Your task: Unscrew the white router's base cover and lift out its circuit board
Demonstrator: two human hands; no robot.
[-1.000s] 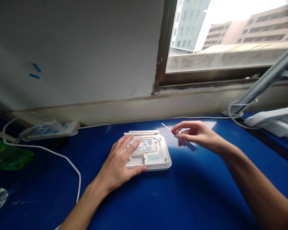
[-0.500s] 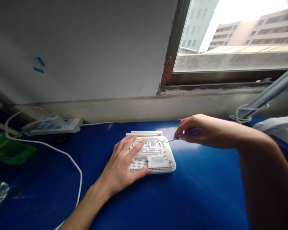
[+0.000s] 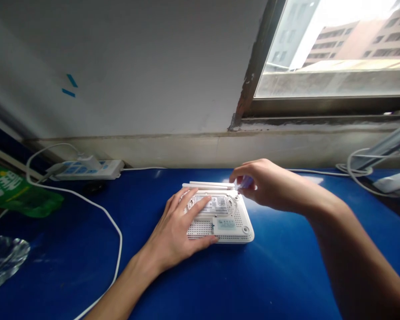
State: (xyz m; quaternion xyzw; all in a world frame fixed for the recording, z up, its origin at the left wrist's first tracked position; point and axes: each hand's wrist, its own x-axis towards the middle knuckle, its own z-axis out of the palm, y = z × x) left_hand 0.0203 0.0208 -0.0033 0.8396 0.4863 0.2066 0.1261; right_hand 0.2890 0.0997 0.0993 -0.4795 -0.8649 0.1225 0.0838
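Note:
A white router (image 3: 231,222) lies upside down on the blue table (image 3: 270,275), its labels and vent holes facing up, antennas folded along its far edge. My left hand (image 3: 178,233) lies flat on the router's left half, fingers spread. My right hand (image 3: 263,182) is pinched on a thin screwdriver (image 3: 243,183) with a clear blue handle, held over the router's far right corner. The tip is hidden by blur and my fingers.
A white power strip (image 3: 86,170) with a plugged cable (image 3: 115,231) lies at the back left. A green bottle (image 3: 16,193) and crinkled clear plastic (image 3: 3,260) sit at the left edge. Coiled white cables (image 3: 356,166) and a metal lamp arm (image 3: 390,142) are at the right.
My right hand turned the screwdriver and brought it left and down onto the router's far right corner. My left hand stayed on the router. The view shifted left.

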